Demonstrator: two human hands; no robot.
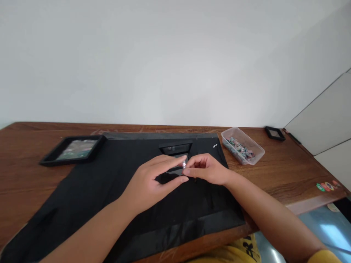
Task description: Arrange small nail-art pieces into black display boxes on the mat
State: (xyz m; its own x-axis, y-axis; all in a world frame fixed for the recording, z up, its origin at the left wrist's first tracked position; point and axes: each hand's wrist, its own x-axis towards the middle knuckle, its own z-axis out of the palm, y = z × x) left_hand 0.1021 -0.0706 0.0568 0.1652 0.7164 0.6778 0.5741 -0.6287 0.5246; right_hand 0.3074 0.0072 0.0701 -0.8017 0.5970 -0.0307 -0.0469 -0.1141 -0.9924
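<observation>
My right hand [207,169] pinches a small, sparkling silver piece [184,164] between thumb and fingertips; it looks ring-like, but its exact kind is too small to make out. From the left, my left hand [155,177] reaches in with thumb and index finger stretched out and apart. Its index fingertip is at the top of the silver piece, seemingly touching, while the thumb lies lower. Just behind the hands stands an open black case [176,148] with a raised, windowed lid. My fingers partly hide its lower half.
A black mat [90,190] covers the middle of the wooden table [276,175]. On the left lies a black-framed display case [74,149]. A clear plastic tub [257,153] with several small packets stands right, near a smaller black case [275,133]. Round stickers [326,186] mark the right edge.
</observation>
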